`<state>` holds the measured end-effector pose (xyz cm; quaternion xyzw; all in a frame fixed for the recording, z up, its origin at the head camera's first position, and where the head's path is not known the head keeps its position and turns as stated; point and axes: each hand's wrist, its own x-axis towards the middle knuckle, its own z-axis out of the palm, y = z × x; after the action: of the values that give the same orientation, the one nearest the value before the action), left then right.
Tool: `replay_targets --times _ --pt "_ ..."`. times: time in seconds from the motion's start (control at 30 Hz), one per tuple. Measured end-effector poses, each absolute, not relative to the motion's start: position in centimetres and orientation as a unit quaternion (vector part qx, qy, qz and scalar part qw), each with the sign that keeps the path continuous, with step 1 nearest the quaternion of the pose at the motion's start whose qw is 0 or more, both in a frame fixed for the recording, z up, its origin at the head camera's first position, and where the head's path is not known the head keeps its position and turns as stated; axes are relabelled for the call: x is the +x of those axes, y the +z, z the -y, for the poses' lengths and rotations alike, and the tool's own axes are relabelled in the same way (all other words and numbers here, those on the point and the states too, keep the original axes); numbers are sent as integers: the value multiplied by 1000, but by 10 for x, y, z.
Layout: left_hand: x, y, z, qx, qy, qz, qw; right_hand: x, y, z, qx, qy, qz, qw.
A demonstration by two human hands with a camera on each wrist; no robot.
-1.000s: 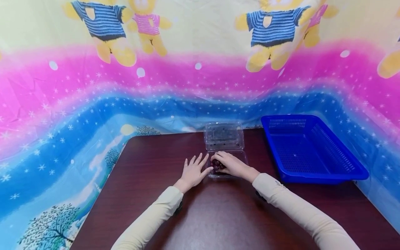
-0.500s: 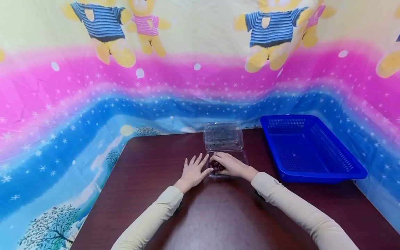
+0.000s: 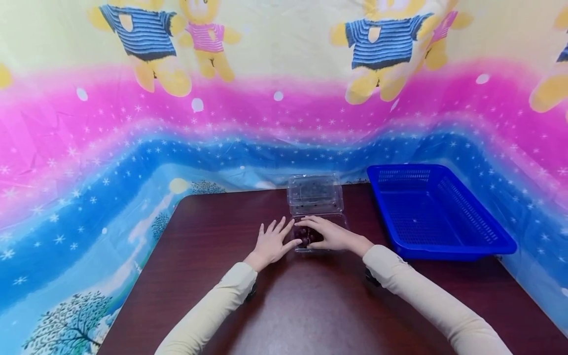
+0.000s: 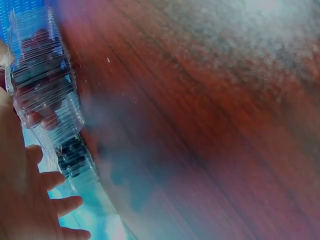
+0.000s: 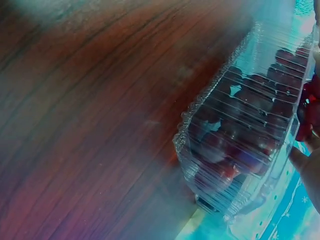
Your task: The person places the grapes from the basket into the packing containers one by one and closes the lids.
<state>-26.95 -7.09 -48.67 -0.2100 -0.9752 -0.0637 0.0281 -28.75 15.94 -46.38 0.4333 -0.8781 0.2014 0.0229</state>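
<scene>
A clear plastic clamshell box (image 3: pixel 307 250) stands on the table with its lid (image 3: pixel 315 195) raised at the back. Dark red grapes (image 3: pixel 303 236) lie in its base, and the right wrist view shows them piled behind the ribbed wall (image 5: pixel 225 150). My right hand (image 3: pixel 335 234) reaches over the box from the right, fingers stretched across the top grapes and thumb apart from them near the front rim. Some grapes (image 5: pixel 310 112) show above the rim between its thumb and fingers. My left hand (image 3: pixel 271 246) has its fingers spread, with thumb and forefinger at the box's left side.
A blue plastic basket (image 3: pixel 410 212) with perforated walls stands to the right of the box. The dark brown wooden table (image 3: pixel 213 217) ends at a patterned cloth (image 3: pixel 239 148) hung behind and around it.
My right hand has loosened round the grapes: its fingers and thumb are farther apart, and more of the grapes shows between them. The left hand stays by the box.
</scene>
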Motion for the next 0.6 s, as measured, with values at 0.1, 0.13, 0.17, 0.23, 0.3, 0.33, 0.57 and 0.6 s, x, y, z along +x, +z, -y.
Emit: replay_targets --times 0.1,0.13,0.17,0.23,0.3,0.33,0.57,0.6 --pt "-269 -485 71 -206 -59 976 23 -284 -460 -160 436 215 874 19" --pt "-269 -484 71 -205 -58 977 21 -283 -460 -160 437 219 872 20" --pt "-269 -484 71 -204 -58 977 20 -282 -459 -160 439 228 869 20" --pt "-269 -484 72 -202 -58 978 18 -281 -458 -159 445 238 863 23" --pt "-269 -484 72 -202 -58 978 19 -281 -458 -159 451 239 859 29" --pt "-269 -484 72 -201 -57 978 18 -281 -458 -159 454 238 858 31" --pt "-271 -486 72 -204 -70 976 13 -282 -458 -158 445 247 861 11" --pt "-271 -486 72 -204 -72 976 13 -282 -458 -158 444 246 862 8"
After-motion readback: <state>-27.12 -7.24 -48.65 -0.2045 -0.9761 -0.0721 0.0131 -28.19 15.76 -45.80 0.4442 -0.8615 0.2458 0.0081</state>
